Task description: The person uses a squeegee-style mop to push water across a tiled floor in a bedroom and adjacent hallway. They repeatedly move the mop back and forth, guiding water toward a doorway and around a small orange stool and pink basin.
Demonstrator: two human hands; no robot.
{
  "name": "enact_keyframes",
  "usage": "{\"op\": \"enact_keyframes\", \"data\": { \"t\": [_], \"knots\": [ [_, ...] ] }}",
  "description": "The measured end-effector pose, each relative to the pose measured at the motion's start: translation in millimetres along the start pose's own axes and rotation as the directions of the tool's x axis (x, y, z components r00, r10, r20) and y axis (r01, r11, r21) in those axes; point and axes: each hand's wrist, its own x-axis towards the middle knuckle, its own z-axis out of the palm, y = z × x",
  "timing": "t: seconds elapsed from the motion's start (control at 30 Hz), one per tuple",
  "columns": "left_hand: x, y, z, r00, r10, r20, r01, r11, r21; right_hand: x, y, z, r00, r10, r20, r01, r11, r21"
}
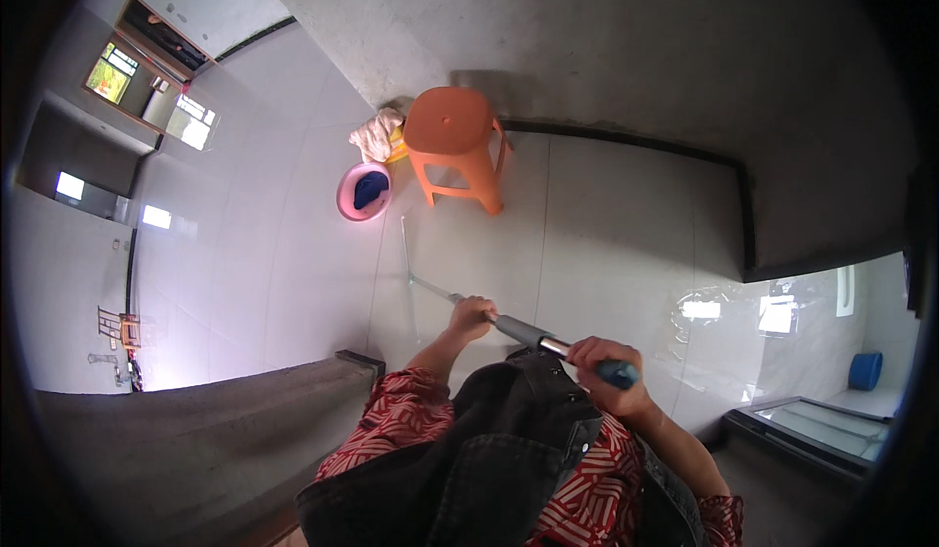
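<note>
A long-handled floor squeegee or mop slants across in front of me. My left hand is wrapped around the pole, just below its grey sleeve. Near the pole's top end, my right hand grips it close to the blue-green cap. The tool's thin, wide head lies on the glossy tile floor, to the left of the pole. Ahead of the head is a pink plastic basin with a dark blue cloth inside.
An orange plastic stool stands by the grey wall. Beside it, a pale cloth rests over something yellow. A low wall runs at my left. Rightward are a glass-paned door and a blue bucket.
</note>
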Motion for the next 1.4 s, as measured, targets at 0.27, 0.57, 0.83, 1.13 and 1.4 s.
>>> {"op": "enact_keyframes", "data": {
  "t": [0.27,0.57,0.83,1.13,1.4],
  "knots": [
    [40.1,56.3,27.9,0.920,0.206,0.332,-0.175,0.977,-0.123,-37.1,-55.9,-10.9,0.925,0.052,-0.377,-0.061,0.998,-0.013],
    [71.3,121.6,73.7,0.803,0.249,0.541,-0.151,0.964,-0.220,-53.4,-111.2,-18.8,0.729,-0.075,-0.680,-0.072,0.980,-0.185],
    [69.4,146.4,63.7,0.847,0.286,0.449,-0.199,0.952,-0.231,-58.4,-124.4,-43.4,0.892,-0.189,-0.411,0.085,0.963,-0.256],
    [29.9,40.9,-4.7,0.965,0.096,0.245,-0.045,0.978,-0.205,1.6,-51.1,-50.7,0.996,0.077,-0.035,-0.073,0.991,0.111],
    [10.0,-62.6,-55.0,0.928,-0.359,0.095,0.326,0.910,0.256,67.5,35.8,19.2,0.977,0.182,0.113,-0.188,0.981,0.044]
  ]
}}
